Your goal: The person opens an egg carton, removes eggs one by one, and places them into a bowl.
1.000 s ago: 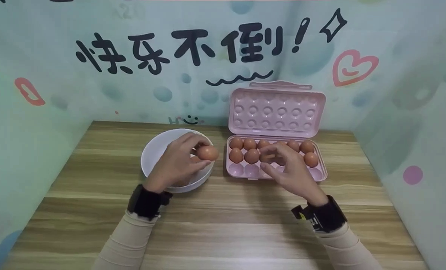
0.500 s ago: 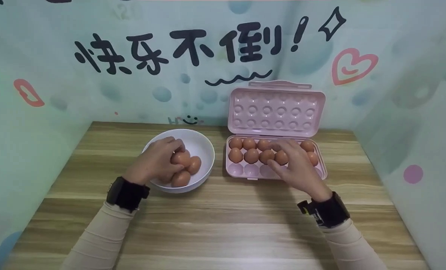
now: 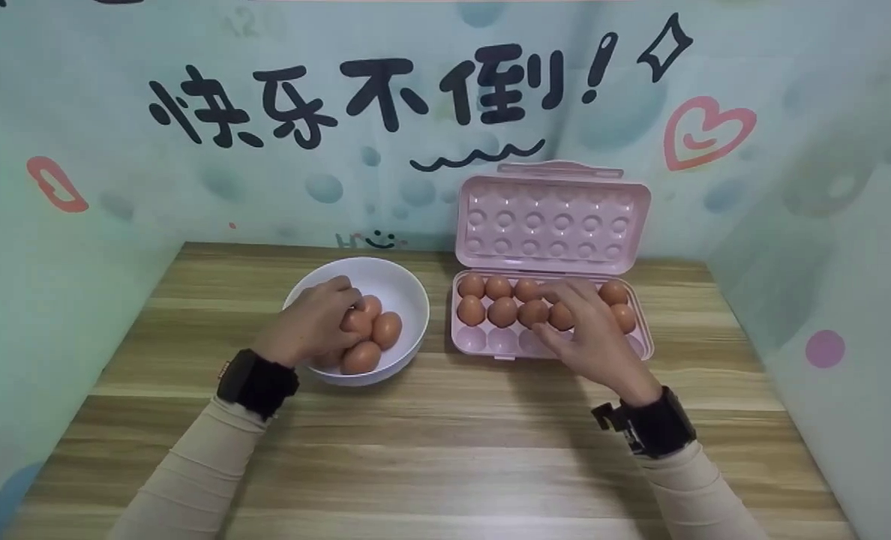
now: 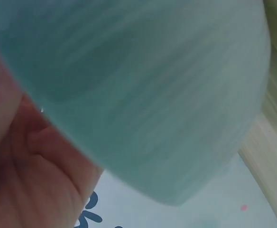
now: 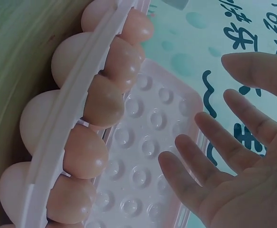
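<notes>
The left hand pinches one egg inside the white bowl, and on my feed I count four others near it. The right hand, fingers spread, hangs above the pink egg box, lid raised, at least nine eggs showing. Both containers share one wood-grain table before a printed backdrop.

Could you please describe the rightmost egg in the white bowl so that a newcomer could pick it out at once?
On the wood-grain table, find the white bowl left of the open pink carton. Inside, brown eggs cluster beside the left hand. The rightmost egg lies nearest the carton, untouched by that hand.
</notes>
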`<state>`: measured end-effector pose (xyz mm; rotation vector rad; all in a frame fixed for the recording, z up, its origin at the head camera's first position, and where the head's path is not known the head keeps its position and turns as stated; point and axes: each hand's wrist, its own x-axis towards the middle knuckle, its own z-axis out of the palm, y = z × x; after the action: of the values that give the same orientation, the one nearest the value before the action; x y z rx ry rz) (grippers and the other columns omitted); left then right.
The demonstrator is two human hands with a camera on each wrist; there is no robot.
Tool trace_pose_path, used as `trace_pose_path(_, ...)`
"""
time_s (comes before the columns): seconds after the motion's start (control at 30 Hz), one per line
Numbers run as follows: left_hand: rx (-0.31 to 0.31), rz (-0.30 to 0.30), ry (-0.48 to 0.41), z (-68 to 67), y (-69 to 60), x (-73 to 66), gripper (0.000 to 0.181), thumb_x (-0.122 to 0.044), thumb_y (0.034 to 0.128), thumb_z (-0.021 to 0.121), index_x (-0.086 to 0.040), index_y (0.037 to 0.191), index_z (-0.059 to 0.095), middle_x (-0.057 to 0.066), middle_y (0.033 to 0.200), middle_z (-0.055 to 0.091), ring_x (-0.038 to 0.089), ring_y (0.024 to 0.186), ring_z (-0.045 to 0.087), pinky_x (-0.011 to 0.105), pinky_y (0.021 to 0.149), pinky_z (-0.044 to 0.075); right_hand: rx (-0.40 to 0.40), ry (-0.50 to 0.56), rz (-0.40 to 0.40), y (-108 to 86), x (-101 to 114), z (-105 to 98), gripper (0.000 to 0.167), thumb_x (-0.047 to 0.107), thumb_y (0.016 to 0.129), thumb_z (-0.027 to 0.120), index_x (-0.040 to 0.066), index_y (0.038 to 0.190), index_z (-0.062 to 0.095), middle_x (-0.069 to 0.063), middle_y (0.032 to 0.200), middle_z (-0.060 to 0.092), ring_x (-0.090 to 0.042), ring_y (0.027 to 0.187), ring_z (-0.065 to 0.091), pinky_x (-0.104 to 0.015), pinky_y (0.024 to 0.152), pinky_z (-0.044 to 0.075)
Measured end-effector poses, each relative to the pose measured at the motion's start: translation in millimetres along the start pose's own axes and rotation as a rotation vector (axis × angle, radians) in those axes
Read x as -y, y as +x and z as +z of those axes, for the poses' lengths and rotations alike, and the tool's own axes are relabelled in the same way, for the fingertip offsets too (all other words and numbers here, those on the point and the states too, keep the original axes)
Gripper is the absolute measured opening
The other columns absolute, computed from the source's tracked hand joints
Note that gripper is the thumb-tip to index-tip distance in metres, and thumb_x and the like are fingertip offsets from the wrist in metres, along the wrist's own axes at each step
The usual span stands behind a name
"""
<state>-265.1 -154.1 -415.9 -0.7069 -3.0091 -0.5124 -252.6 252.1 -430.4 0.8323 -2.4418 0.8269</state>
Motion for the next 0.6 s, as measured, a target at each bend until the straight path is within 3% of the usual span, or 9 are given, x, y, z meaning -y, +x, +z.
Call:
trace_pose_path(0.13, -0.019, 0.009, -0.035, 3.4, 0.8, 0.6, 0.01, -0.003, 0.0932, 0.067, -0.002, 0.102, 0.073, 0.01, 0.095, 0.06, 0.027, 0.087, 0.055, 0.04, 0.081, 0.049, 0.014, 0.015, 0.012, 0.6, 2.3, -1.7, 0.045, 0.005, 0.088, 0.082, 0.006, 0.131, 0.069, -0.016, 0.128, 0.069, -0.033, 0.126, 0.058, -0.045, 0.11, 0.044)
trace_pose_path(0.27, -0.032, 0.023, -0.081, 6.3, 1.1, 1.4, 0.006, -0.004, 0.0944, 0.067, -0.004, 0.097, 0.073, 0.008, 0.088, 0.06, 0.026, 0.085, 0.055, 0.039, 0.082, 0.048, 0.016, 0.018, 0.02, 0.2, 2.2, -2.0, 0.046, 0.005, 0.087, 0.081, 0.005, 0.131, 0.069, -0.015, 0.129, 0.069, -0.032, 0.127, 0.058, -0.045, 0.111, 0.044)
trace_pose_path(0.47, -0.043, -0.015, -0.188, 8.9, 0.1, 3.3, 0.007, -0.002, 0.0927, 0.065, -0.005, 0.087, 0.067, 0.007, 0.08, 0.057, 0.024, 0.083, 0.052, 0.037, 0.083, 0.048, 0.018, 0.026, 0.008, 0.1, 1.3, 0.0, 0.045, 0.003, 0.086, 0.081, 0.005, 0.13, 0.07, -0.014, 0.129, 0.069, -0.033, 0.128, 0.058, -0.044, 0.112, 0.043)
trace_pose_path(0.6, -0.06, 0.02, -0.143, 8.7, -2.9, 5.3, 0.007, 0.0, 0.0863, 0.071, -0.006, 0.089, 0.069, 0.008, 0.081, 0.06, 0.025, 0.081, 0.053, 0.038, 0.08, 0.048, 0.017, 0.015, -0.003, -0.4, -0.1, 1.5, 0.045, 0.002, 0.086, 0.081, 0.006, 0.13, 0.069, -0.013, 0.128, 0.069, -0.033, 0.127, 0.059, -0.044, 0.112, 0.043)
